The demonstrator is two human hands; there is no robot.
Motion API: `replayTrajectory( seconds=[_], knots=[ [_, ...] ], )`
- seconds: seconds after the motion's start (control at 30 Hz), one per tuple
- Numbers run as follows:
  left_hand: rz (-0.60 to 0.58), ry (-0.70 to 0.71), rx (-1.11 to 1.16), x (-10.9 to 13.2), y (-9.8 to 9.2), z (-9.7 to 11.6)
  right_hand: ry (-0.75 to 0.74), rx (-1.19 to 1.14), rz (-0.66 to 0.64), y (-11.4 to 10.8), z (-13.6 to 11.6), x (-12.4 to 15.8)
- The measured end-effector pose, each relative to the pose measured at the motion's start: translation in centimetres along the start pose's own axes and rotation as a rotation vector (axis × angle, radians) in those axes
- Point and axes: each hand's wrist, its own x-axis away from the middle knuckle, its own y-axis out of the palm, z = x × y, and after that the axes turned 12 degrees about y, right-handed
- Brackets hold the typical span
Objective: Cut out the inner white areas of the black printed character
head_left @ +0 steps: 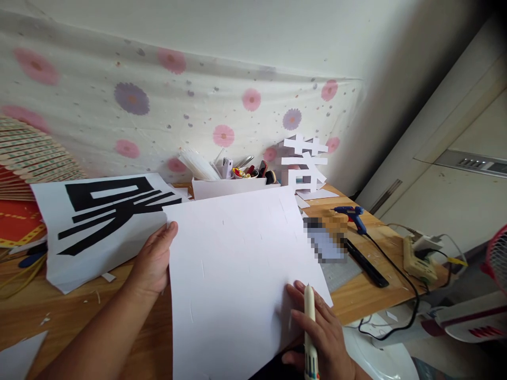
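A white sheet [233, 274], perhaps thin board, is tilted up in front of me, with several short cuts or marks across its face. My left hand [156, 258] grips its upper left edge, thumb on the front. Low on the right side, my right hand [320, 327] holds a cream multi-colour pen [309, 327], tip pointing up, while its fingertips rest against the sheet. Left of the sheet lies a paper printed with a bold black character [119, 206]. A cut-out white character [304, 163] stands upright at the back of the table.
On the wooden table [356, 306] are a blue glue gun [352, 215], a black bar-shaped tool [368, 266] and a power strip [418, 261] with cords. A white box [233, 188] of supplies stands behind the sheet. A fan [497, 258] is at far right.
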Motion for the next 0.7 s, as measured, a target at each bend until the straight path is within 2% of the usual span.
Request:
replayTrajectory(
  seconds=[0.1, 0.17, 0.27, 0.4, 0.53, 0.7],
  knots=[
    [-0.048, -0.013, -0.014, -0.4, -0.4, -0.4, 0.191, -0.148, -0.004, -0.3, 0.3, 0.0],
    [-0.062, -0.003, -0.025, -0.7, -0.7, -0.7, 0.35, -0.208, 0.061, -0.3, 0.9, -0.4],
    [-0.056, 0.013, -0.027, -1.1, -1.1, -0.8, 0.546, -0.224, 0.194, 0.1, 2.4, -1.4],
    [-0.056, 0.029, -0.004, -1.4, -1.4, -0.8, 0.773, -0.194, 0.196, 0.9, 3.6, -2.2],
    [-0.032, 0.049, -0.008, -1.5, -1.5, -0.7, 0.88, -0.185, 0.188, 1.7, 3.1, -1.9],
    [0.015, 0.082, -0.027, -1.4, -1.1, -0.5, 0.925, -0.22, 0.2, 2.2, 2.8, -1.3]
  ],
)
